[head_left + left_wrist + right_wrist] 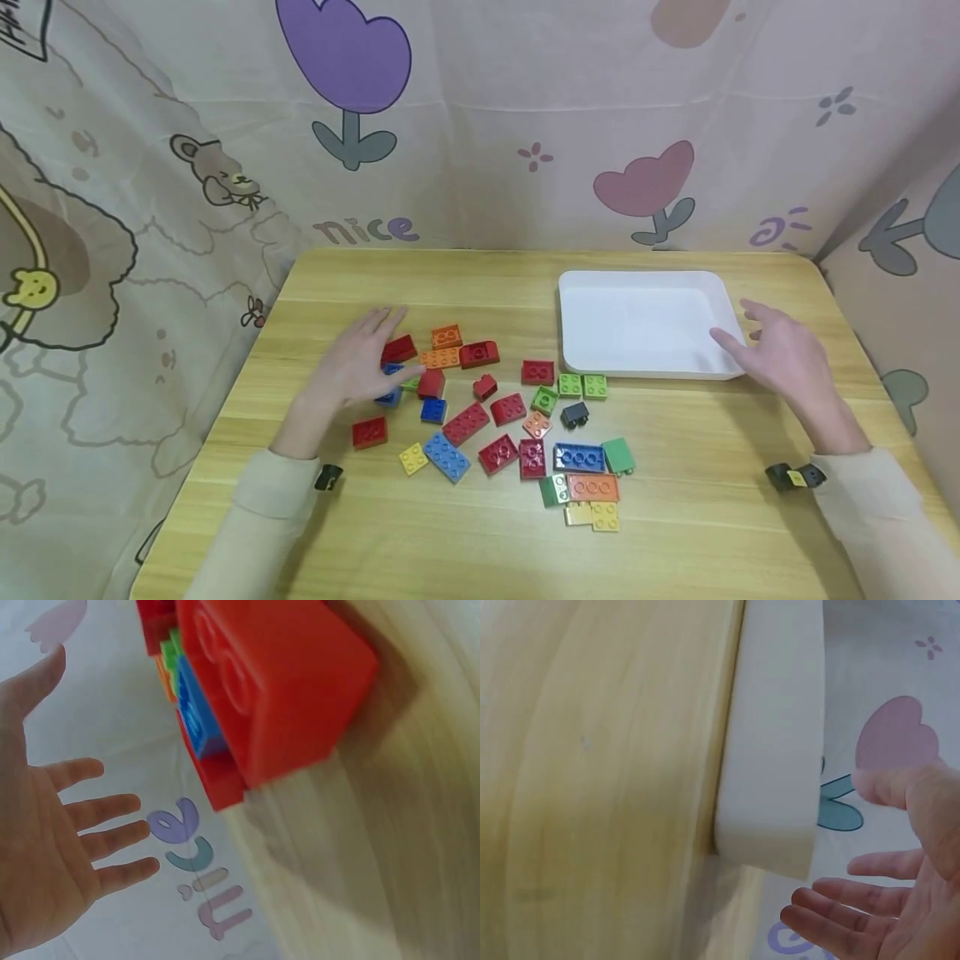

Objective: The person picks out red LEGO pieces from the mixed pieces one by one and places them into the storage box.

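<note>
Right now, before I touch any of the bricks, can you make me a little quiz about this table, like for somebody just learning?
1. Which hand is nearer the white, shallow, rectangular tray?
2. True or false: the left hand is curled tightly into a fist.
3. Fill in the blank, using the head view: the small square plastic brick just left of the light-blue rectangular plastic brick is ____.

Key:
1. The right hand, at the tray's right side.
2. False; its fingers are straight, as the left wrist view shows.
3. Yellow.
</note>
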### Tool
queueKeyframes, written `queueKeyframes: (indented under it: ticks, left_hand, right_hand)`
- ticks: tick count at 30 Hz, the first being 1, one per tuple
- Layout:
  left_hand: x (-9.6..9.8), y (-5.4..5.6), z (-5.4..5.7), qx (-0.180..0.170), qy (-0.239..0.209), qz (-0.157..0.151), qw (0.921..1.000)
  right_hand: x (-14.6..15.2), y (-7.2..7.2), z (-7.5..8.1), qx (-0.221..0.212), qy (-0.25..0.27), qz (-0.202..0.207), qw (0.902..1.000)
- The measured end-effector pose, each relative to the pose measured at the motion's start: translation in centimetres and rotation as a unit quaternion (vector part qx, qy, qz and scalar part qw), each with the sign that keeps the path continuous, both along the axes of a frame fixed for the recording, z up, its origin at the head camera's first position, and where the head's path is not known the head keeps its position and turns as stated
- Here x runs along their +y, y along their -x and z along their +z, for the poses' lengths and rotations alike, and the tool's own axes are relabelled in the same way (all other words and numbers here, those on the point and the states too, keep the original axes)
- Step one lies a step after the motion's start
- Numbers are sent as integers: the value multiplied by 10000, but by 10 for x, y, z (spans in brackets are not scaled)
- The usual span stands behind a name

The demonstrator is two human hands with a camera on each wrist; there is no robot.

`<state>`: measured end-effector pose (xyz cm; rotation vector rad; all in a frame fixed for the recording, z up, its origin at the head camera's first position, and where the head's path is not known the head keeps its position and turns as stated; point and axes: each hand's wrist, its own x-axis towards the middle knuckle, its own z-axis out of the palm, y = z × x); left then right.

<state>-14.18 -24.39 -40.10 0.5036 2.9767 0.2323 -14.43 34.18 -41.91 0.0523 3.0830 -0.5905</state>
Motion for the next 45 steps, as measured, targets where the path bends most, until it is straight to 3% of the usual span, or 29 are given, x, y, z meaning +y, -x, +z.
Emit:
queueKeyframes:
  ticks: [14, 31, 34, 38, 45]
  left_hand:
    - [-19, 7, -10, -166, 21, 281, 9995]
    - [-22, 6, -8, -161, 163, 325, 9992]
    - [-21, 5, -5, -156, 119, 326, 9993]
    - [-20, 5, -2, -146, 73, 306, 9994]
    - [-18, 8, -1, -359, -207, 376, 9984]
  right_hand:
    - [13, 9, -9, 123, 292, 11, 9995]
    - [31, 17, -13, -522, 860, -91, 9949]
    - [36, 20, -14, -810, 1346, -115, 9875]
    - [42, 23, -14, -1263, 2101, -163, 9694]
    - [49, 27, -18, -1547, 3023, -170, 9404]
